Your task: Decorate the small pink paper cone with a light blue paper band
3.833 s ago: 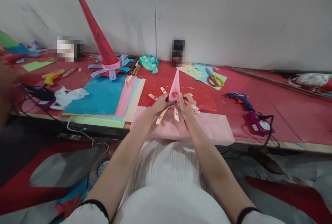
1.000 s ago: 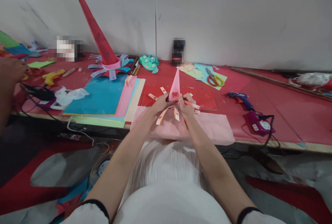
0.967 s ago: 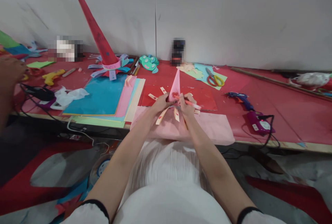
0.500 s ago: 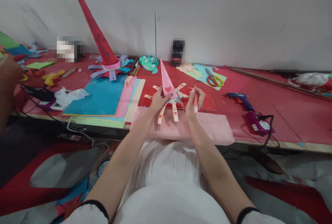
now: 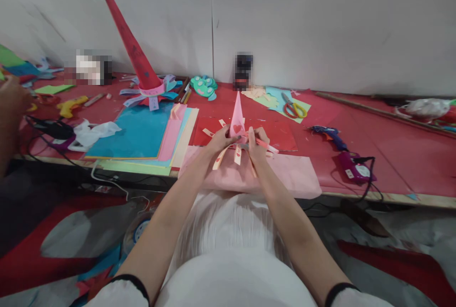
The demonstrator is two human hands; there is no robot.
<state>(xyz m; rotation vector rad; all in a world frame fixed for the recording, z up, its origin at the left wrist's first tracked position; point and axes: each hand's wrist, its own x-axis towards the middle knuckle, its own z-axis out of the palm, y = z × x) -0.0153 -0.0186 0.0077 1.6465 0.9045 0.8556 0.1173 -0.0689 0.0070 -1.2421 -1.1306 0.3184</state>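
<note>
My left hand is closed on the lower left side of a small pink paper cone with a red heart on it. Cream paper strips with red marks spread out round the cone's base. At the base's right side, my right hand grips a pink marker, its barrel slanting down to the right. The marker's tip is too small to make out against the cone. Beneath both hands lie a red sheet and a pink sheet.
A tall red cone stands at the back left, behind stacked coloured sheets. Scissors lie at the back right, a blue glue gun at the right. Another person's hand is at the far left.
The pink cone has turned more upright and shifted right. My right hand has moved left to the cone's base, and the marker has swung from upright to slanting.
</note>
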